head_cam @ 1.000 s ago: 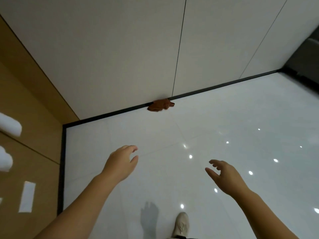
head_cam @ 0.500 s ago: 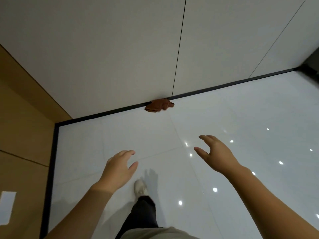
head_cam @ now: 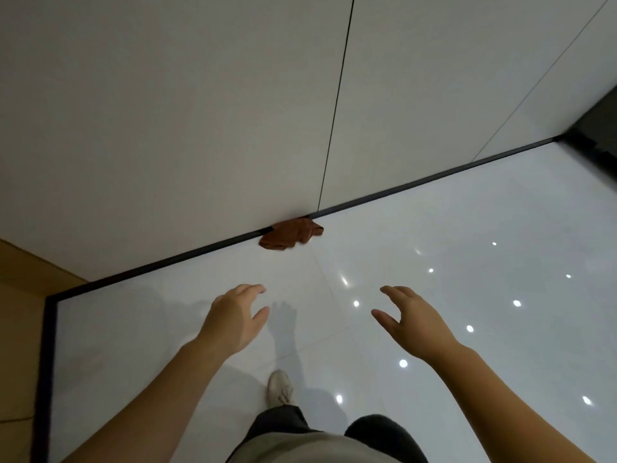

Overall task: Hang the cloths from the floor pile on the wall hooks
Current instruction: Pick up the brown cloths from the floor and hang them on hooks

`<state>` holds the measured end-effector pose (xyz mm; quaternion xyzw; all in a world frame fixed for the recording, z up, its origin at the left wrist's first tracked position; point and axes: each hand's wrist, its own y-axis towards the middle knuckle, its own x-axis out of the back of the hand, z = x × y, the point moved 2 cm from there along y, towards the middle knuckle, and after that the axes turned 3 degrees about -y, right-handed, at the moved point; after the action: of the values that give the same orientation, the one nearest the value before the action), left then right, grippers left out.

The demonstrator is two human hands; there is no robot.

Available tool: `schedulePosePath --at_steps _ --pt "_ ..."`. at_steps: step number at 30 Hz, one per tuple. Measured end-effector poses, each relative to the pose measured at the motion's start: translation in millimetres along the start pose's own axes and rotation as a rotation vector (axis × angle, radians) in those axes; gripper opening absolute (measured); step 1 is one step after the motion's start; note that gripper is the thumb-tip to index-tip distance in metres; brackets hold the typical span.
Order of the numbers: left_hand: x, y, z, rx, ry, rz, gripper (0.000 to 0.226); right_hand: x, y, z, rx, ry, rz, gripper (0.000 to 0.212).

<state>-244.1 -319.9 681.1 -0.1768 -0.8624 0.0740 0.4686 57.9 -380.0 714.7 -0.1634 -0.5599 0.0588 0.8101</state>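
Reaching out with our left hand (head_cam: 233, 320) and right hand (head_cam: 412, 320), both grips wide and empty, we have not yet lifted anything. One rust-brown cloth (head_cam: 289, 234) lies mid-frame against the wall (head_cam: 167, 111), no hooks in view.

both hands reach forward, empty, left hand (head_cam: 233, 320) and right hand (head_cam: 415, 320) with fingers loosely spread.
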Motion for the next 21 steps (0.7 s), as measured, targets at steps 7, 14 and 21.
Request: schedulePosePath --at_steps 7,14,21 --pt "35.4 120.4 -20.0 0.033 0.012 0.018 0.045 25.2 98.2 -16.4 -0.043 -0.012 0.070 0.057" --pt "25.5 222.7 -37.4 0.182 -0.019 0.023 0.044 59.6 244.6 -47.2 0.042 -0.039 0.153 0.057" --pt "-8.1 312.6 -40.7 0.362 -0.099 0.070 0.044 73.4 408.3 -61.9 0.151 -0.117 0.296 0.055"
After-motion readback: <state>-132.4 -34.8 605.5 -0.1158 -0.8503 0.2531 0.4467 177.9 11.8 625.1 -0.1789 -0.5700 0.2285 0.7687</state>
